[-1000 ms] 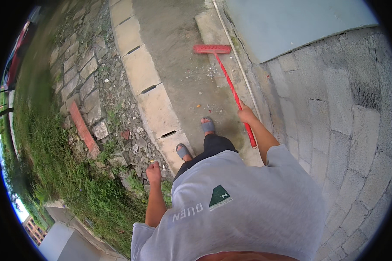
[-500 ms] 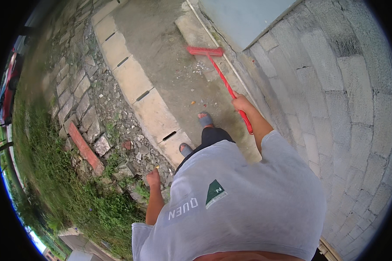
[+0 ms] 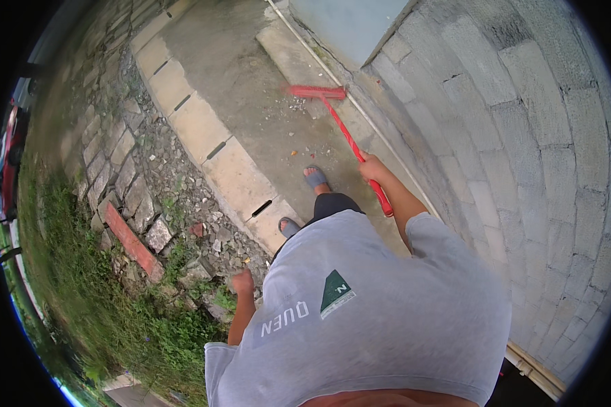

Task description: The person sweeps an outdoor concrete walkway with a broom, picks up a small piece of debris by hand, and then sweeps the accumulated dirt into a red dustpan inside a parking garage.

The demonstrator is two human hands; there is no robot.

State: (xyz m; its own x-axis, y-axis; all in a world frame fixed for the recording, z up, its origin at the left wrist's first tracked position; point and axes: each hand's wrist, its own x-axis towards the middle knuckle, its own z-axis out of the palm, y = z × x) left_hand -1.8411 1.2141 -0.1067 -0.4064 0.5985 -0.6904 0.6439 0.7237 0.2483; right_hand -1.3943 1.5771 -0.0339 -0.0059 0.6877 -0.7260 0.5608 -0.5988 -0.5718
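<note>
Head view: right hand (image 3: 375,168) wrapped round a long red spiral-handled broom (image 3: 347,133), its wide red head (image 3: 318,92) at upper centre over grey concrete (image 3: 214,57); left hand (image 3: 242,281) loosely fisted, lower left of centre.

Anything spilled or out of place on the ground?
Yes: pale debris litters mostly bare concrete beside the red broom head; left of the slotted strip, a long reddish slab lies askew among broken rubble.

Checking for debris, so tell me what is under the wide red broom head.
Around the wide red bristled broom head show the grey concrete path and small pale bits of debris near its left end. What lies directly beneath is covered and cannot be seen.
</note>
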